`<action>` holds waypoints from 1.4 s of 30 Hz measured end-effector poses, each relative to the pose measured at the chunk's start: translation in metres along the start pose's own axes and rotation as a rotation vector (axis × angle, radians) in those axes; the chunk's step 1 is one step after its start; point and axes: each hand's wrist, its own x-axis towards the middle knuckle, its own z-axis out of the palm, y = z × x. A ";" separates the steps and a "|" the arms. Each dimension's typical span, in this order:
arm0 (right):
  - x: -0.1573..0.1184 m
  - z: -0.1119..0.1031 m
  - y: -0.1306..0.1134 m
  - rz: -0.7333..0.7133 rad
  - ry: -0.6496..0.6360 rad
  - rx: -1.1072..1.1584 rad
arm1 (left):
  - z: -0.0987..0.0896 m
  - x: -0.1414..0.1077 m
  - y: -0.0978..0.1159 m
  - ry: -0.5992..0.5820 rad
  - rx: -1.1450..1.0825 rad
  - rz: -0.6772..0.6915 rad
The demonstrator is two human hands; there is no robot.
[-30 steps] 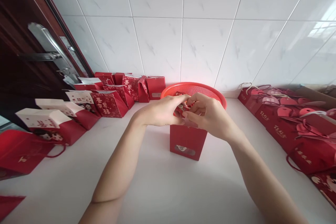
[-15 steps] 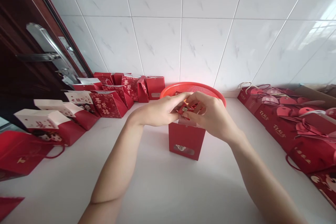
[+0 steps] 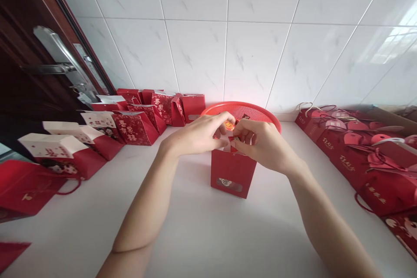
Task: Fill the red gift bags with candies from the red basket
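Observation:
A red gift box (image 3: 233, 169) stands upright on the white surface with its top open and a small window low on its front. Over that opening, my right hand (image 3: 263, 139) pinches a small red candy packet (image 3: 234, 139) between thumb and fingers. My left hand (image 3: 202, 134) is at the box's left edge, thumb and curved fingers apart, with nothing visible in its grasp. Behind both hands sits a red plastic basket (image 3: 247, 107), partly covered by them, with a round orange-and-gold wrapped piece (image 3: 229, 125) showing between them.
Several red and white gift boxes (image 3: 135, 128) line the left side, near a dark door (image 3: 19, 43). Along the right lie several red gift bags (image 3: 352, 156) with cord handles. A tiled wall (image 3: 254, 61) closes off the back.
My hands have drawn apart, and the left one has let go of the small red packet. The packet is now lower, at the box opening, in my right hand.

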 end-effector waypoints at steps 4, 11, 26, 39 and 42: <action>0.000 -0.002 0.002 -0.011 0.033 -0.027 | 0.001 0.002 -0.005 -0.004 0.122 -0.047; -0.002 -0.006 0.001 -0.016 -0.006 -0.073 | 0.000 0.002 -0.005 -0.083 0.123 -0.084; -0.004 -0.008 -0.001 0.023 -0.176 -0.318 | 0.001 0.000 0.001 -0.078 0.172 -0.062; -0.004 -0.007 -0.003 0.030 -0.199 -0.305 | 0.003 0.000 -0.001 0.004 0.173 0.006; -0.004 -0.007 -0.001 0.011 -0.202 -0.295 | 0.003 0.000 -0.001 0.015 0.165 0.007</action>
